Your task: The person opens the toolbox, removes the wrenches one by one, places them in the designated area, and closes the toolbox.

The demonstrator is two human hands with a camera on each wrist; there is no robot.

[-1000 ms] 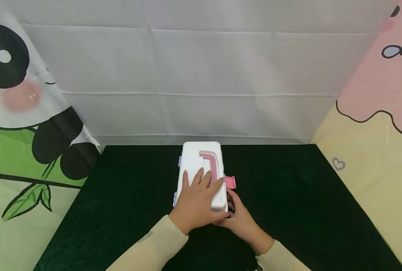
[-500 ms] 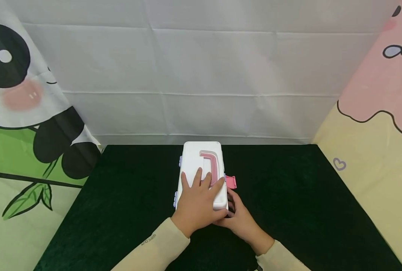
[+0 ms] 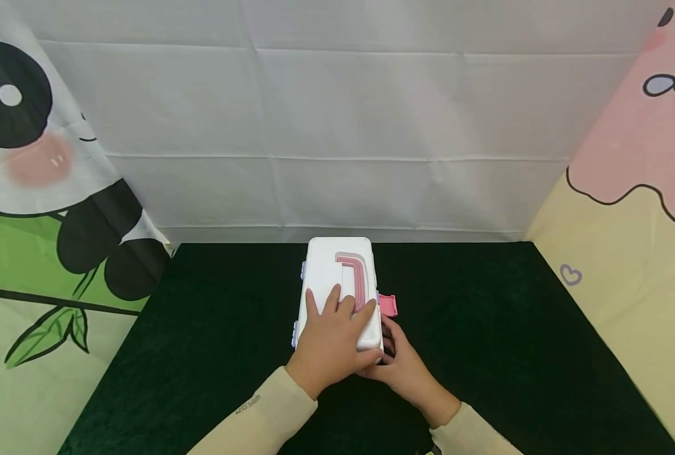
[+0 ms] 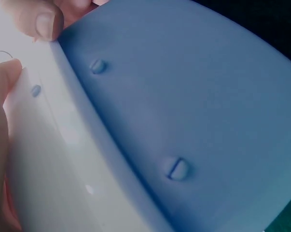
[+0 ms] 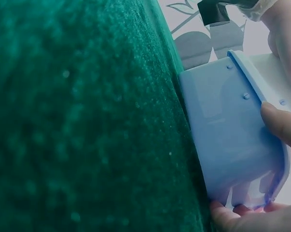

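Observation:
A white plastic case (image 3: 322, 268) stands lengthwise at the middle of the table, its lid down. In the lid is a recessed pink handle (image 3: 358, 281). A pink latch (image 3: 388, 306) sticks out from the right side, while lilac hinges (image 3: 294, 333) line the left. Spread fingers of my left hand (image 3: 330, 344) lie flat on the lid's near half. My right hand (image 3: 408, 373) grips the near right corner. In the right wrist view its thumb (image 5: 280, 123) is at the lid's edge on the near end, its fingers (image 5: 225, 216) round the side wall.
Dark green cloth (image 3: 502, 341) covers the table under the case. A pale curtain (image 3: 343, 126) hangs right behind the table's back edge. Printed cloths with a panda (image 3: 36, 145) and a pink figure (image 3: 639, 139) hang at the left and right.
My left hand has shifted very slightly to the right on the lid. My right hand and the case stay in place.

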